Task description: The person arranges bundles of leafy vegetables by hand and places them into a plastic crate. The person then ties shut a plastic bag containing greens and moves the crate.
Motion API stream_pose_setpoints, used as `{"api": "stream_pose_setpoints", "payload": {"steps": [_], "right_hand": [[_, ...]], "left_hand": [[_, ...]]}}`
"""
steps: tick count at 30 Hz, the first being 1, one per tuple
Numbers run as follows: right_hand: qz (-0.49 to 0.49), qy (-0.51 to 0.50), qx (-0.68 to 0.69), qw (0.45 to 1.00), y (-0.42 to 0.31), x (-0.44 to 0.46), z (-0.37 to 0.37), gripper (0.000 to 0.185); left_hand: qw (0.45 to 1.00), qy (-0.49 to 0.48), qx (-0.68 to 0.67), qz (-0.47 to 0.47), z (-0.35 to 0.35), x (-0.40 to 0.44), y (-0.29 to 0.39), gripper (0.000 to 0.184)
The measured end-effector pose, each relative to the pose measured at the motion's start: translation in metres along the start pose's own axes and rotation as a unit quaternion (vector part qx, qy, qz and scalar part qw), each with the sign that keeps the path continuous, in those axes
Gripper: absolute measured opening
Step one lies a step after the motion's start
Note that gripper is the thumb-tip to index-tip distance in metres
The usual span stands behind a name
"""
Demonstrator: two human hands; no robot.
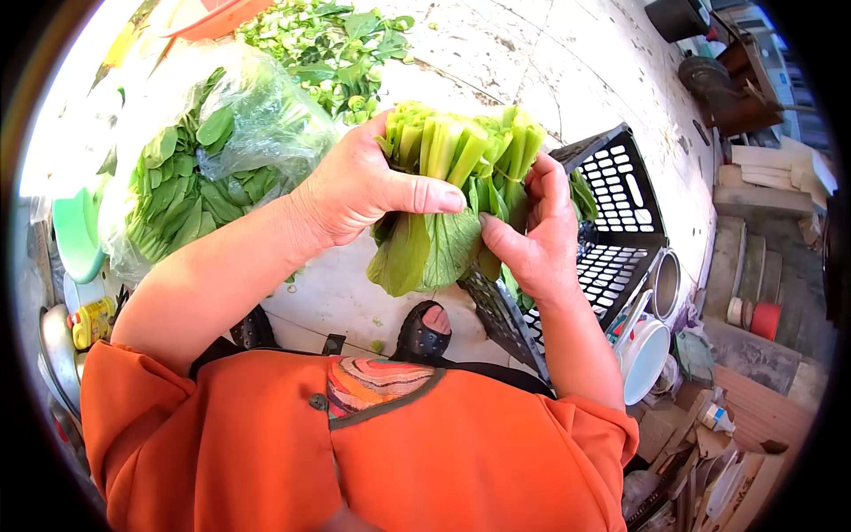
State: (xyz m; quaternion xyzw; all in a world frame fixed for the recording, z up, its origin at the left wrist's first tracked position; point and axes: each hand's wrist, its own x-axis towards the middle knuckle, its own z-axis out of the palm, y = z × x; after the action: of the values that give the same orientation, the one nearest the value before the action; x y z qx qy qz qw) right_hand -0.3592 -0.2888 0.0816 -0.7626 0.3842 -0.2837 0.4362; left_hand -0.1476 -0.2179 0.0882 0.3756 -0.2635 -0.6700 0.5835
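Note:
Between my two hands is a bunch of leafy greens [454, 155], its pale cut stems pointing up and away and its leaves hanging down toward me. My left hand [377, 182] wraps the left side, thumb laid across the stems. On the right side, my right hand [536, 226] grips the bunch with its thumb near the leaves and fingers curled behind. The far fingers of both hands are partly hidden by the bunch. A thin tie [516, 180] seems to circle the stems on the right.
A clear plastic bag [266, 115] of greens lies at left. Cut stem pieces [341, 66] are heaped at the back beside an orange basin [217, 19]. A black crate [625, 191] with some greens stands at right, near a white bucket [645, 359]. Wood scraps [709, 461] lie lower right.

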Motion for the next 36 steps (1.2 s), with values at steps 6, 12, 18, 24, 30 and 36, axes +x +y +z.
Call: {"api": "stream_pose_setpoints", "payload": {"steps": [6, 12, 18, 24, 30, 36], "right_hand": [[0.072, -0.198, 0.218, 0.953, -0.052, 0.021, 0.034, 0.054], [0.087, -0.354, 0.005, 0.931, -0.072, 0.009, 0.108, 0.042], [0.017, -0.387, -0.042, 0.921, -0.088, 0.026, 0.179, 0.036], [-0.11, -0.314, 0.171, 0.928, -0.11, 0.073, 0.244, 0.046], [-0.145, -0.323, 0.189, 0.916, -0.035, 0.073, 0.311, 0.052], [-0.155, -0.335, 0.024, 0.929, 0.001, 0.066, 0.324, 0.048]], "left_hand": [[0.95, -0.006, 0.302, 0.081, -0.064, -0.051, 0.047, 0.081], [0.904, -0.049, 0.422, 0.056, -0.114, -0.136, 0.033, 0.076], [0.815, -0.037, 0.554, 0.166, -0.153, -0.176, 0.059, 0.07], [0.584, 0.006, 0.766, 0.267, -0.183, -0.194, 0.146, 0.06], [0.444, -0.066, 0.861, 0.238, -0.264, -0.181, 0.091, 0.05], [0.461, -0.06, 0.876, 0.128, -0.291, -0.156, 0.012, 0.068]]}}
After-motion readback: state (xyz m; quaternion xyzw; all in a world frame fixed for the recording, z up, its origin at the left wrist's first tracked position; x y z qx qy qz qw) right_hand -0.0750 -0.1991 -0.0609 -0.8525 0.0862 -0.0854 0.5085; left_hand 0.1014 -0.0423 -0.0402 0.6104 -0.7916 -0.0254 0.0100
